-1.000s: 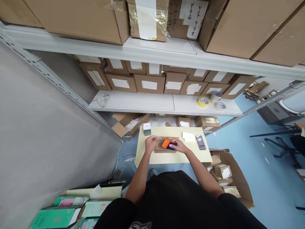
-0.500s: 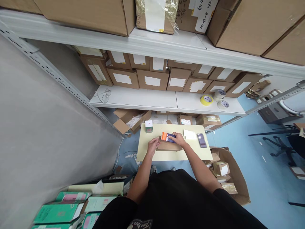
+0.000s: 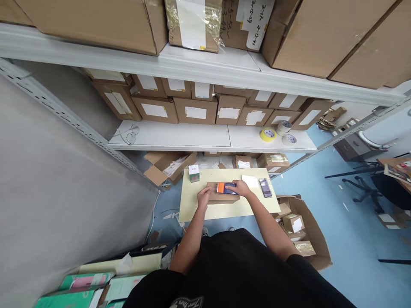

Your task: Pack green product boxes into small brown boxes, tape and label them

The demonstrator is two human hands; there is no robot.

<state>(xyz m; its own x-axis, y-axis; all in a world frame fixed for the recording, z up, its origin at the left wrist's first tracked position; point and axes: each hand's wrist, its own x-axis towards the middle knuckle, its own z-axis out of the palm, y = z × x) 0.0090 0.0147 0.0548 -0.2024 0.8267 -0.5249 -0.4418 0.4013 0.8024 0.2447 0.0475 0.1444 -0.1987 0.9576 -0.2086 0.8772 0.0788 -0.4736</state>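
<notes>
My right hand (image 3: 241, 188) grips the right end of a flat orange and dark-blue packet (image 3: 221, 188), its thumb lying across the face. Under the packet is a closed brown cardboard box (image 3: 223, 199) on the pale yellow table (image 3: 192, 209). At the box's left end my left hand (image 3: 204, 197) has its fingertips pinched together, near the packet's orange end. Whatever lies between those fingertips is too small to make out. A small green-and-white box (image 3: 194, 173) stands at the table's back left. To the right lie a white sheet (image 3: 249, 181) and a pixelated dark phone-like item (image 3: 265, 188).
Behind the table, a shelf (image 3: 192, 136) bears labelled cartons, tape rolls (image 3: 268, 135) and a thin wire (image 3: 131, 134). An open carton (image 3: 170, 167) sits behind left. A large carton (image 3: 316, 231) of small boxes is at right, with green boxes (image 3: 67, 299) at lower left.
The packet has turned to lie straighter along the box, still in my right hand. My left fingers remain pinched by its left end. The whole view has shifted slightly.
</notes>
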